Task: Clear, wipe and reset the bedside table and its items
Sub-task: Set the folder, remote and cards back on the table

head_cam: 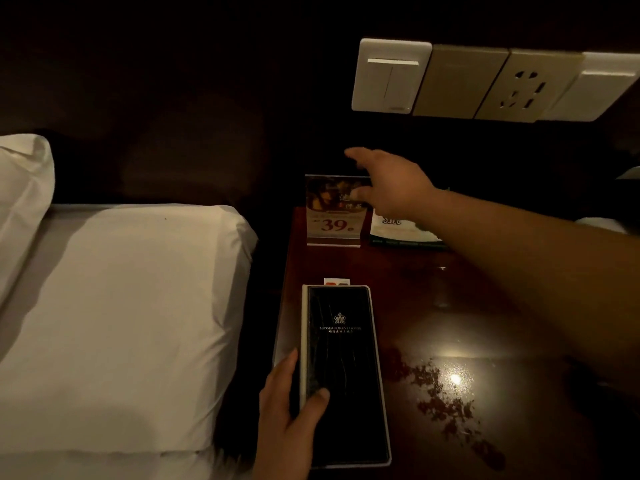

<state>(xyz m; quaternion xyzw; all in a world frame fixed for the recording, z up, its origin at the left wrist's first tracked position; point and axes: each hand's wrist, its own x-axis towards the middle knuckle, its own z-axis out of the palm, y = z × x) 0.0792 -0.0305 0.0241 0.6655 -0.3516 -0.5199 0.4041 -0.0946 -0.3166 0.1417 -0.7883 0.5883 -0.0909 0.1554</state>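
Left hand (291, 407) holds the stiff black folder (346, 372) by its edge; right hand (391, 185), grip wide, nears the light, tippable sign stand (334, 211); grasp its top.

Glossy dark wood on the desk (450, 306), catching the lamp glare. Clear shiny acrylic sign holder (334, 216); the bed sheet (121, 306) is matt white cloth.

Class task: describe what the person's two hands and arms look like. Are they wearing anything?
Both are bare. The left hand has no glove or ring visible. The right hand and its forearm show no sleeve, watch or bracelet. Dim light hides finer detail.
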